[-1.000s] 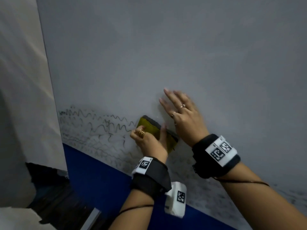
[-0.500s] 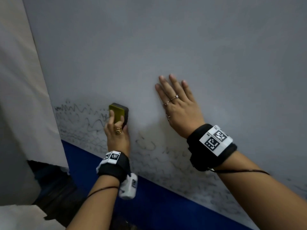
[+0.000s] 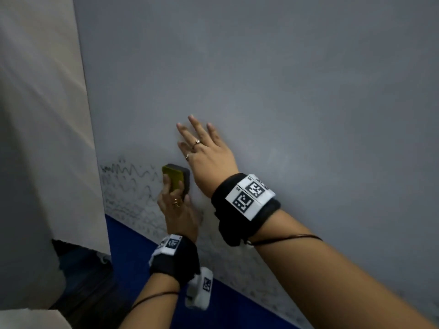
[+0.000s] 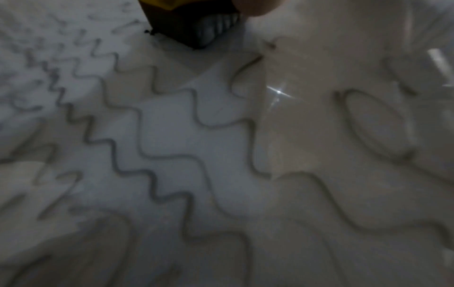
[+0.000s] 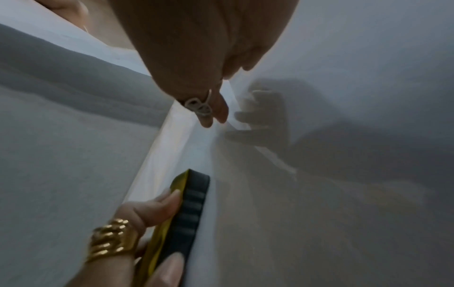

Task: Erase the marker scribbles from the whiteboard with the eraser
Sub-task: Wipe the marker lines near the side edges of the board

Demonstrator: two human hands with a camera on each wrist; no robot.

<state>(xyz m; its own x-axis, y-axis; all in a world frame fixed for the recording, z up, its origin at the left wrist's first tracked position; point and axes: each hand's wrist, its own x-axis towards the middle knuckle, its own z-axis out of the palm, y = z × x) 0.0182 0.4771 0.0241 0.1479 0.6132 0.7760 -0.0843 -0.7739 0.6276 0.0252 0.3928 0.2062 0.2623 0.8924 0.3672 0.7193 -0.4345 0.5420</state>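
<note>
Her left hand point(image 3: 178, 210), fingers curled round the yellow-backed eraser point(image 3: 177, 178), has swept it back beside the flat, spread right hand point(image 3: 209, 157) on the whiteboard point(image 3: 285, 91), leaving scribbles point(image 3: 128, 186) below.

Glossy smooth whiteboard point(image 3: 285, 91); foam-backed eraser point(image 3: 177, 178)

Your left hand point(image 3: 179, 210): lower centre of head view, fingers curled round eraser point(image 3: 177, 178), thumb on its right edge, gold ring on one finger. Your right hand point(image 3: 206, 150): centre of frame, just above and right of left hand, fingers straight and spread, palm toward whiteboard point(image 3: 285, 103). Black bands with white coded tags on both wrists.
</note>
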